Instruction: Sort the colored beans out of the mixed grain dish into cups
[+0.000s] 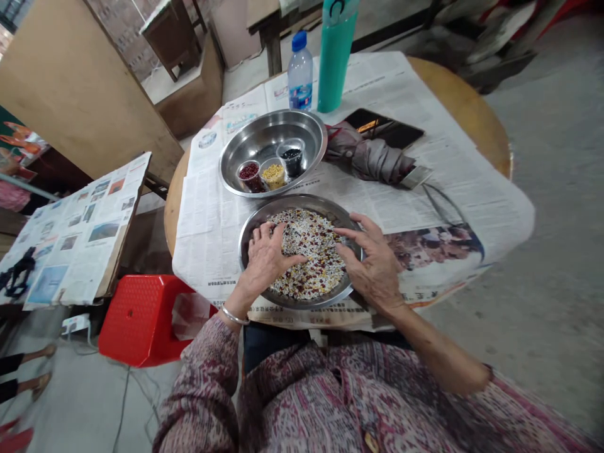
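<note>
A steel bowl [346, 291] in front of me holds a spread mix of white grains [306, 226] with dark red and yellow beans. Over its left side is my left hand [267, 255], palm down, fingers apart, thumb reaching across the grains. My right hand [372, 261] is at the right rim, its fingers spread and the tips just over the mix. Neither hand visibly grips anything. Behind stands a second steel bowl [250, 135] with three clear cups: red beans [251, 176], yellow beans [273, 176] and black beans [292, 161].
Newspaper [462, 170] covers the round table. A water bottle [301, 72], a teal bottle [336, 63], a folded umbrella [368, 153] and a dark phone or tablet [384, 128] lie or stand behind the bowls. A red stool [136, 318] is at the left, near another newspaper-covered table [85, 233].
</note>
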Motion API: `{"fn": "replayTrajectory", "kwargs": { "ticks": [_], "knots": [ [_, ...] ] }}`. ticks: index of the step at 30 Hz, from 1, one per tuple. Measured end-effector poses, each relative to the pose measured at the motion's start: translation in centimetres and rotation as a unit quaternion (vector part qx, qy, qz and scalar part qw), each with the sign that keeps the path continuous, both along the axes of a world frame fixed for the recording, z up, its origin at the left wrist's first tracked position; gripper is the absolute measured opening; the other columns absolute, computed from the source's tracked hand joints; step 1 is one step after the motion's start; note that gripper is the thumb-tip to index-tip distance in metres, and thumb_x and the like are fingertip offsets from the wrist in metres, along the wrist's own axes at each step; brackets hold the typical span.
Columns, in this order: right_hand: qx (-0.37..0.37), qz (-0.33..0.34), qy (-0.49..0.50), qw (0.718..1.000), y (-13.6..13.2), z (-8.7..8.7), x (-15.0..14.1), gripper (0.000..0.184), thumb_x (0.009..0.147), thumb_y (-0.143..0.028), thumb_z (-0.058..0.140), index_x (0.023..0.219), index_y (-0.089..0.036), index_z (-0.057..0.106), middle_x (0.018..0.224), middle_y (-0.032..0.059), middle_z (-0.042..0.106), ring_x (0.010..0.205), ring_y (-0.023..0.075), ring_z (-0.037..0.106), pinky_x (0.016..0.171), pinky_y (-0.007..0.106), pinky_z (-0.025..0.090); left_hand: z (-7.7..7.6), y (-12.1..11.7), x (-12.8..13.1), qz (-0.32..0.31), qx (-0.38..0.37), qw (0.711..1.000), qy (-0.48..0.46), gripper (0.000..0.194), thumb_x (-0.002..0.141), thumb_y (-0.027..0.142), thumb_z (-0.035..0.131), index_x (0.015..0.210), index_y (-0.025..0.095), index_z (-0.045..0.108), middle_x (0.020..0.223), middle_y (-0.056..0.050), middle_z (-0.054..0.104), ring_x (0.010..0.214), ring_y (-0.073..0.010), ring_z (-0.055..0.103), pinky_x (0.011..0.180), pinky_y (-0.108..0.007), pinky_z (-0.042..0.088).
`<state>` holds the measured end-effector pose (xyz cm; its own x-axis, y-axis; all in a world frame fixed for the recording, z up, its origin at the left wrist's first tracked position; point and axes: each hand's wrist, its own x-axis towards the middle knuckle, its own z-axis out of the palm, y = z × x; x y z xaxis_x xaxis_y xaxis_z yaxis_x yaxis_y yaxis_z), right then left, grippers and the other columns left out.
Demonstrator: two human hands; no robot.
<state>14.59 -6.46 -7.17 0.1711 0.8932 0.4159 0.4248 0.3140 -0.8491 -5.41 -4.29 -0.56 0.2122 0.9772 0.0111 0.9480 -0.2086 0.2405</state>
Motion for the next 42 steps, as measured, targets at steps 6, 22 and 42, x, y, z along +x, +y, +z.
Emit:
{"fn": "replayTrajectory", "kwargs": {
  "ticks": [6,22,42],
  "knots": [
    [0.007,-0.003,0.002,1.000,0.1,-0.1,0.0,0.024,0.090,-0.027,0.061,0.110,-0.025,0.073,0.143,0.0094,0.059,0.133,0.0289,0.057,0.116,0.056,0.043,-0.2,1.4,1.8,-0.112,-0.061,0.989,-0.075,0.028,0.091,0.009,0.060,0.116,0.018,0.068,0.112,-0.008,0.064,0.106,-0.0222,0.063,0.104,-0.040,0.053],
    [-0.001,-0.006,0.007,1.000,0.0,-0.1,0.0,0.024,0.089,-0.027,0.061,0.109,-0.025,0.074,0.143,0.0090,0.060,0.134,0.0281,0.056,0.117,0.056,0.042,1.2,-4.5,1.2,-0.244,-0.126,0.961,-0.043,0.029,0.101,0.009,0.047,0.120,0.021,0.065,0.123,-0.005,0.066,0.116,-0.0164,0.063,0.102,-0.031,0.055],
    [0.006,-0.009,-0.008,1.000,0.2,-0.4,0.1,0.022,0.090,-0.028,0.061,0.107,-0.025,0.074,0.143,0.0092,0.060,0.134,0.0273,0.057,0.115,0.054,0.043,-1.3,-0.5,3.5,-0.174,-0.016,0.982,-0.070,0.028,0.099,0.008,0.046,0.120,0.017,0.062,0.113,-0.008,0.063,0.108,-0.0183,0.062,0.102,-0.035,0.055]
  ]
}}
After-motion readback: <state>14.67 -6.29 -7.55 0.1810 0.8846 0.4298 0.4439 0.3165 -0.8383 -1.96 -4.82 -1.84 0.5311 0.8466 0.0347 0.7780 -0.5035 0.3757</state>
